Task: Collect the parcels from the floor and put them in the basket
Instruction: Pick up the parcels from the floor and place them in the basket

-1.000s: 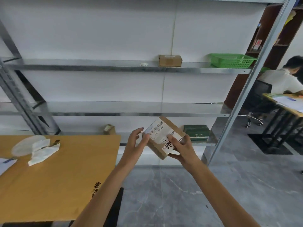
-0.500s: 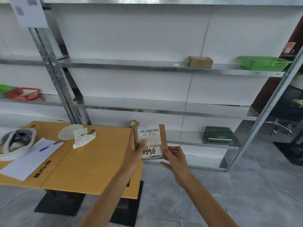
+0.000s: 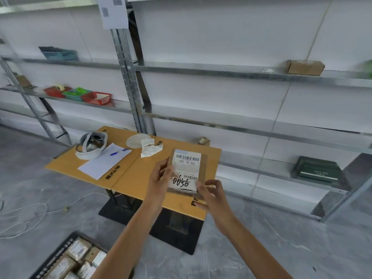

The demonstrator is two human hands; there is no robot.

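Observation:
I hold a small brown cardboard parcel (image 3: 188,171) upright in front of me, its white barcode label with handwritten "0056" facing me. My left hand (image 3: 160,179) grips its left edge, thumb on the label. My right hand (image 3: 211,195) pinches its lower right corner. A black basket (image 3: 53,256) with several labelled parcels in it shows at the bottom left, on the floor below and left of my hands.
A yellow cardboard-topped table (image 3: 130,174) stands just behind the parcel, with paper, a pen, a headset and tissue on it. Metal shelving (image 3: 221,70) lines the wall, holding a brown box (image 3: 305,67), a green box (image 3: 316,171) and coloured trays (image 3: 78,94). White cable (image 3: 30,214) lies on the floor at left.
My view has swung left and down, bringing the table and the basket into sight. The parcel has turned upright, label facing me, and both hands have shifted their hold on it.

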